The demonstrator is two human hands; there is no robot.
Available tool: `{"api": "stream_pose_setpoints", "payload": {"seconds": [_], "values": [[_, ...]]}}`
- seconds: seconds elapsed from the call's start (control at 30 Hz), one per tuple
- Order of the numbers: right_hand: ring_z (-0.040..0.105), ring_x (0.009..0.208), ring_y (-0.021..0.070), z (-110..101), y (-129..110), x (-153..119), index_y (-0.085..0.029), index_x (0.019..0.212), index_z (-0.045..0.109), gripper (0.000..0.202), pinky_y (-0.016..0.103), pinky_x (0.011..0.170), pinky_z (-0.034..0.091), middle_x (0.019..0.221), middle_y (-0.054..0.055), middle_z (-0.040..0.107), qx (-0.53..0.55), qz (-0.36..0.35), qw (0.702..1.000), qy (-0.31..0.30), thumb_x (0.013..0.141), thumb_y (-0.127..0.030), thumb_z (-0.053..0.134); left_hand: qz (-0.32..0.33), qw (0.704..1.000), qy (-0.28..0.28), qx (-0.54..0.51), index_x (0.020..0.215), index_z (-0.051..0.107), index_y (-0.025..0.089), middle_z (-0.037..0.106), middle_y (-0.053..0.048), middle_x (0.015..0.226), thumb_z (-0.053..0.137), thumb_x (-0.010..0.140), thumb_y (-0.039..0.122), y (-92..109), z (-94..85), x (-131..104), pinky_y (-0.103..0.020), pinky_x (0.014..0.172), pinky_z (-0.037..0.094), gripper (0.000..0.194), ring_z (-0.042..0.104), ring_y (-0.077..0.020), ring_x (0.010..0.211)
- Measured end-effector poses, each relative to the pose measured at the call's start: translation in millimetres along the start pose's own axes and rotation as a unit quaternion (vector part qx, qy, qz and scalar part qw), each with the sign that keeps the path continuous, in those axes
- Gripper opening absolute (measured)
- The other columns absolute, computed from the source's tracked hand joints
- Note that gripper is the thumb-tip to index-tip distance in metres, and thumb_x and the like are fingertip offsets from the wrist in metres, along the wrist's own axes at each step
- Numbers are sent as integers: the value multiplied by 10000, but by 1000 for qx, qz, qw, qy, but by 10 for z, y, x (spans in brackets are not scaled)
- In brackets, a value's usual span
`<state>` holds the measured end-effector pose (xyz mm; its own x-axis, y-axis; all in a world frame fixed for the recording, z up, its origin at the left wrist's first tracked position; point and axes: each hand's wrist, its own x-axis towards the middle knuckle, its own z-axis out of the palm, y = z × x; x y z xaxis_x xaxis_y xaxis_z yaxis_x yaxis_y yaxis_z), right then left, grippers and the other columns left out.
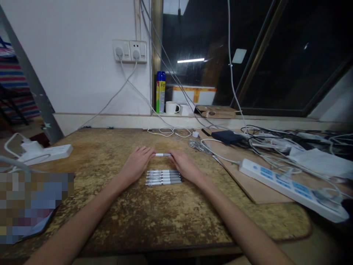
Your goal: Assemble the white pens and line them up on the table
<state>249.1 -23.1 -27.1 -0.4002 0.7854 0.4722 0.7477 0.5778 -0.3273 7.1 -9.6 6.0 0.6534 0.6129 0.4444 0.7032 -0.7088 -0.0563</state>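
Both my hands meet at a white and grey pen (162, 155) in the middle of the worn wooden table (176, 213). The fingers of my left hand (139, 162) are closed at the pen's left end. Its right end is pinched in the fingers of my right hand (183, 163). Just nearer to me lies a row of several similar pens (163, 178), side by side, with clear left parts, white middles and grey right parts. My right hand is beside the row's right end and partly covers it. The fingertips are small and partly hidden.
A white power strip (292, 187) and a thin board (248, 180) lie on the right, amid tangled cables. Another power strip (52, 152) sits at the left, above a blurred magazine-like sheet (33, 206). A mug (171, 107) and spray can (160, 92) stand on the sill.
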Motion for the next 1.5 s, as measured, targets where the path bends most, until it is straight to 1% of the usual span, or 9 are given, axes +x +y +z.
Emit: {"api": "stream_pose_setpoints", "payload": {"seconds": [0.13, 0.27, 0.43, 0.6, 0.8, 1.03, 1.23, 1.37, 1.5], "values": [[623, 875, 211, 8, -24, -10, -190, 985, 596, 193, 296, 797, 429, 951, 90, 694, -41, 0, 999, 9, 1058, -188, 417, -23, 1000, -9, -3, 1067, 624, 172, 710, -105, 1021, 337, 1086, 241, 10, 51, -27, -375, 880, 455, 297, 631, -252, 963], [621, 865, 217, -3, -37, -8, -194, 933, 625, 184, 295, 790, 406, 908, 79, 700, -79, -1, 997, 26, 981, -84, 486, -73, 994, -19, -83, 1055, 626, 199, 736, -95, 1037, 334, 1080, 263, 4, 121, -52, -351, 840, 476, 299, 675, -254, 963], [619, 876, 235, -17, -44, 4, -188, 908, 642, 233, 311, 802, 399, 889, 81, 704, -114, -5, 992, 52, 909, -9, 493, -110, 979, -44, -168, 975, 639, 206, 735, -71, 901, 313, 1085, 349, 15, 128, -39, -330, 784, 464, 372, 685, -238, 850], [610, 904, 247, -25, -25, 5, -189, 885, 633, 247, 327, 810, 395, 895, 83, 701, -123, -23, 990, 63, 878, 15, 494, -116, 957, -40, -262, 910, 640, 196, 722, -74, 914, 312, 1076, 393, 41, 135, -21, -322, 790, 456, 418, 645, -226, 832], [588, 918, 252, -50, -51, -5, -176, 921, 646, 277, 341, 820, 381, 924, 94, 706, -135, -38, 988, 61, 858, 41, 486, -126, 936, -45, -325, 837, 619, 176, 626, -38, 790, 319, 1056, 468, 14, 196, -10, -304, 712, 426, 473, 547, -199, 720], [564, 932, 259, -49, -94, -3, -170, 945, 654, 291, 346, 820, 369, 918, 99, 694, -160, -47, 984, 62, 866, 48, 478, -130, 910, -111, -376, 872, 634, 162, 504, -2, 691, 326, 1026, 557, -54, 163, 6, -285, 637, 349, 524, 423, -172, 636], [559, 932, 247, -59, -109, -4, -171, 950, 651, 293, 338, 830, 374, 918, 85, 685, -172, -59, 981, 69, 894, 43, 458, -133, 890, -130, -416, 855, 604, 161, 428, 15, 670, 333, 1006, 567, -58, 136, 13, -286, 618, 305, 511, 372, -161, 619], [558, 947, 246, -65, -117, -6, -171, 948, 648, 282, 335, 847, 380, 928, 83, 685, -173, -71, 979, 79, 905, 37, 462, -135, 881, -142, -431, 839, 589, 180, 432, 11, 672, 349, 987, 598, -75, 127, 9, -287, 604, 303, 504, 369, -161, 618], [555, 956, 249, -75, -122, -16, -174, 954, 647, 275, 341, 857, 387, 940, 83, 686, -164, -75, 981, 77, 924, 19, 454, -135, 858, -163, -468, 873, 593, 198, 393, 26, 636, 358, 985, 606, -88, 136, -12, -288, 565, 281, 483, 327, -156, 581]]}}
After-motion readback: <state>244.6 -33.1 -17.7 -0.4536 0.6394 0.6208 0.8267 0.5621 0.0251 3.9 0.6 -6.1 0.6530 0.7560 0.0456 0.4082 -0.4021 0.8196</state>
